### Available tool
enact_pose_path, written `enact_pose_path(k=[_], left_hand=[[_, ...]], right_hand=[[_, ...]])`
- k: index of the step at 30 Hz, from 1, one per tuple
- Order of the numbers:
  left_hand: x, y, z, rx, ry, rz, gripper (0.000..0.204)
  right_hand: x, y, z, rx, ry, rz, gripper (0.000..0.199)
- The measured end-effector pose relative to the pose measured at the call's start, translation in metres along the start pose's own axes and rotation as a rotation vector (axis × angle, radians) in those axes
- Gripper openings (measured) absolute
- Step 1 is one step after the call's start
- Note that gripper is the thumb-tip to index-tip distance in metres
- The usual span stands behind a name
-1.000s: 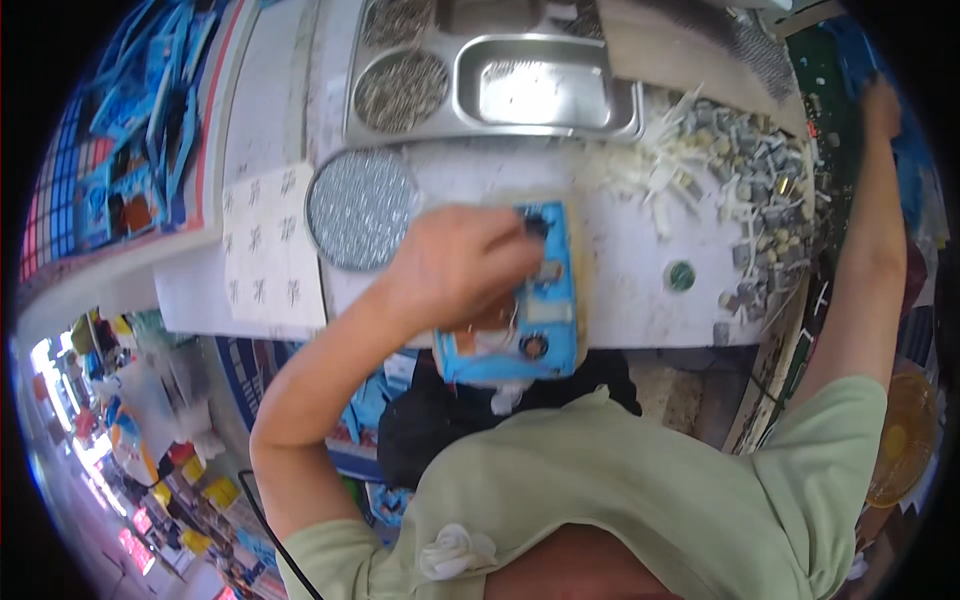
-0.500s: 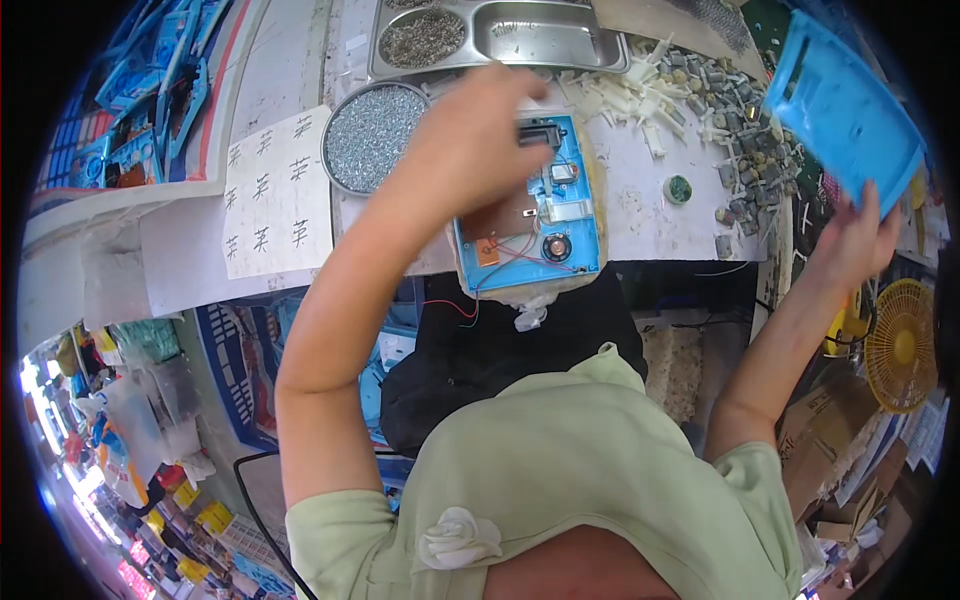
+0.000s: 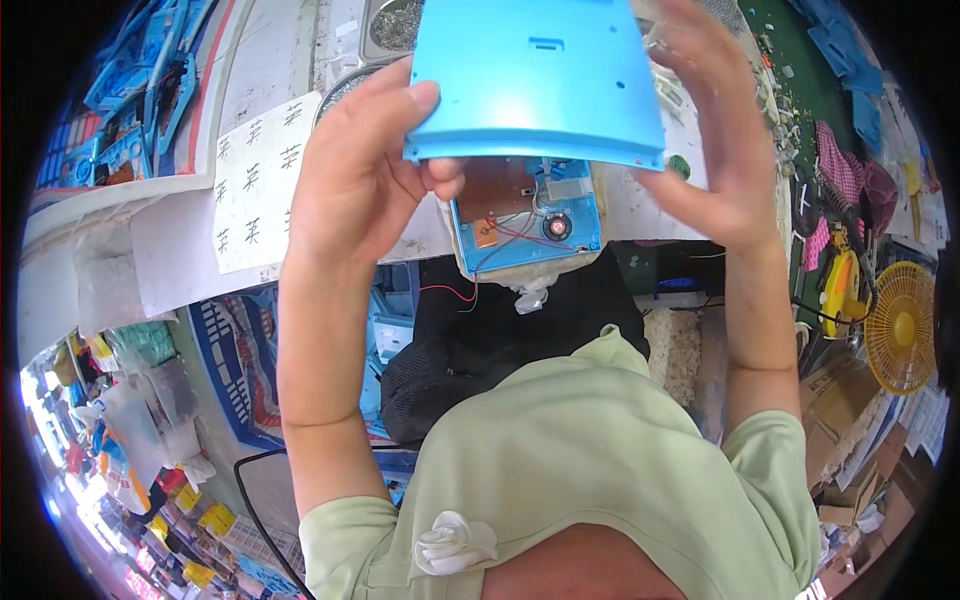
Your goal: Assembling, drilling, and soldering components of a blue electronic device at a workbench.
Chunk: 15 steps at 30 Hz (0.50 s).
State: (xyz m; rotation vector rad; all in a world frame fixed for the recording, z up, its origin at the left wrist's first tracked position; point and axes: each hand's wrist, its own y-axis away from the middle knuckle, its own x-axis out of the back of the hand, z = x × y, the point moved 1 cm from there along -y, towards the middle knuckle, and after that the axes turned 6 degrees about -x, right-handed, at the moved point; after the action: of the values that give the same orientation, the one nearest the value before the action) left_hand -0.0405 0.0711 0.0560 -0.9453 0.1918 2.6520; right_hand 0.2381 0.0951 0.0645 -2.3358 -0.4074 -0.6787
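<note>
A blue plastic cover (image 3: 535,90), a shallow box-like shell with small holes and a slot, is held up over the bench between my hands. My left hand (image 3: 365,160) grips its left edge, thumb on the outer face and fingers curled beneath. On the right edge, my right hand (image 3: 725,130) spans the cover, its thumb at the lower corner and its blurred fingers near the top. Below lies an open blue housing (image 3: 520,259), partly hidden by the cover. Inside it are a brown board (image 3: 492,203), a round speaker (image 3: 556,227) and thin wires.
A steel tray (image 3: 366,25) of small metal parts and a round tin of screws, mostly hidden, stand behind my left hand. Nearby lies a paper sheet (image 3: 252,185) with handwriting. Blue plastic shells (image 3: 130,95) fill the left bin. A yellow fan (image 3: 900,328) stands at right.
The cover has come from the far right to above the housing, turned outer face up. My left hand has left the housing and taken hold of the cover's left edge.
</note>
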Motion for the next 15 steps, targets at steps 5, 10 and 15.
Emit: enact_pose_path(k=[5, 10, 15], left_hand=[[-0.016, 0.002, -0.037, -0.142, -0.448, 0.156, 0.051], [-0.014, 0.027, -0.063, -0.187, -1.027, 0.089, 0.081], [0.004, 0.045, -0.078, -0.127, -1.426, 0.087, 0.085]], right_hand=[[-0.018, 0.057, 0.009, -0.803, -0.812, 0.191, 0.067], [-0.043, 0.083, -0.018, -0.831, -0.44, 0.174, 0.064], [-0.066, 0.12, -0.013, -0.84, -0.123, -0.006, 0.061]])
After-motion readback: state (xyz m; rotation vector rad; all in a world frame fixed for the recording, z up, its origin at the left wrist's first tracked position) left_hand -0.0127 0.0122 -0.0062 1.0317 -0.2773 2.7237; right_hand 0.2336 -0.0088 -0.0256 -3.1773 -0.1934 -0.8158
